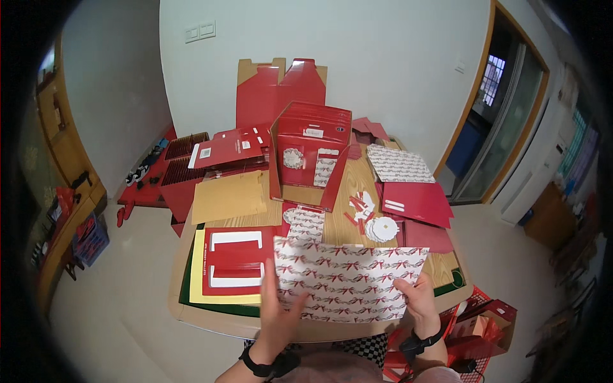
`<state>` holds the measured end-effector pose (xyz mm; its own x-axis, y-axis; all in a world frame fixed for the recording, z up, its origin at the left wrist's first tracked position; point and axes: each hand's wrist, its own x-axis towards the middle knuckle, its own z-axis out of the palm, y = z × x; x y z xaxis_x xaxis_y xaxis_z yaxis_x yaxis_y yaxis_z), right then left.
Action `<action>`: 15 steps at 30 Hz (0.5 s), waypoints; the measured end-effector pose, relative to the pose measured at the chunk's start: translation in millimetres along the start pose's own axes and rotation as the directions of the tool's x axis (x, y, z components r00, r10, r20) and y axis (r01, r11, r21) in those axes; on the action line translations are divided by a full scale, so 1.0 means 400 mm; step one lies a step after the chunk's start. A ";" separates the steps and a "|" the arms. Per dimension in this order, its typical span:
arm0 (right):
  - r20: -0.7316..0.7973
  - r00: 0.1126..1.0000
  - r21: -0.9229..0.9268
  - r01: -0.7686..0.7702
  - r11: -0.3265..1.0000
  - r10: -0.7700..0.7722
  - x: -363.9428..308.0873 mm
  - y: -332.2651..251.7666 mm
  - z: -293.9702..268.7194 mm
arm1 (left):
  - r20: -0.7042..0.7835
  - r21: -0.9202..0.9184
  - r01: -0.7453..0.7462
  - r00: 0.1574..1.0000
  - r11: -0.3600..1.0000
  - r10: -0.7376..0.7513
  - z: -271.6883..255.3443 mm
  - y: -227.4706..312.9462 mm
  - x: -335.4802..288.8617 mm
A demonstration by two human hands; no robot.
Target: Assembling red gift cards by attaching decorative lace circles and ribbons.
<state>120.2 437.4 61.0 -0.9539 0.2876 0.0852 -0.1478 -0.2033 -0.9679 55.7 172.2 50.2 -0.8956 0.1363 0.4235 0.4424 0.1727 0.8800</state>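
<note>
A white sheet (pixel 348 281) printed with rows of red bows and garlands is held up over the near edge of the table. My left hand (pixel 281 313) grips its left edge, thumb on the front face and fingers along the side. At the sheet's right edge, my right hand (pixel 419 299) pinches it with the thumb on top. Whether the sheet is single or folded I cannot tell. Just beyond it lies a smaller piece of the same pattern (pixel 306 225). Left of it, a red card frame (pixel 217 255) with white cut-outs rests on yellow paper (pixel 198 281).
Mid-table stands a red display box (pixel 311 153) holding red packets. A brown padded envelope (pixel 230 196) and red folders (pixel 230 147) lie left. On the right are white scalloped tags (pixel 383 230), a patterned stack (pixel 399 164) and red card (pixel 418 203). A red basket (pixel 476 300) stands below.
</note>
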 end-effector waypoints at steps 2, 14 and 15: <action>0.006 1.000 0.009 0.005 1.000 -0.005 -0.002 0.013 0.014 | 0.057 0.015 -0.044 0.997 0.999 0.043 0.014 0.023 -0.002; 0.103 0.994 -0.094 -0.026 0.995 0.035 0.011 0.074 0.094 | 0.475 -0.444 0.494 0.837 0.747 -0.271 0.015 0.050 -0.014; 0.107 0.994 -0.103 -0.028 0.994 0.039 0.013 0.076 0.093 | 0.443 -0.446 0.503 0.843 0.740 -0.305 0.013 0.050 -0.016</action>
<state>101.1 397.7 40.8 -0.9813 0.1782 0.0722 -0.0934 -0.1137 -0.9891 70.5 179.9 64.0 -0.8692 0.4945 -0.0068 -0.1435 -0.2390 0.9604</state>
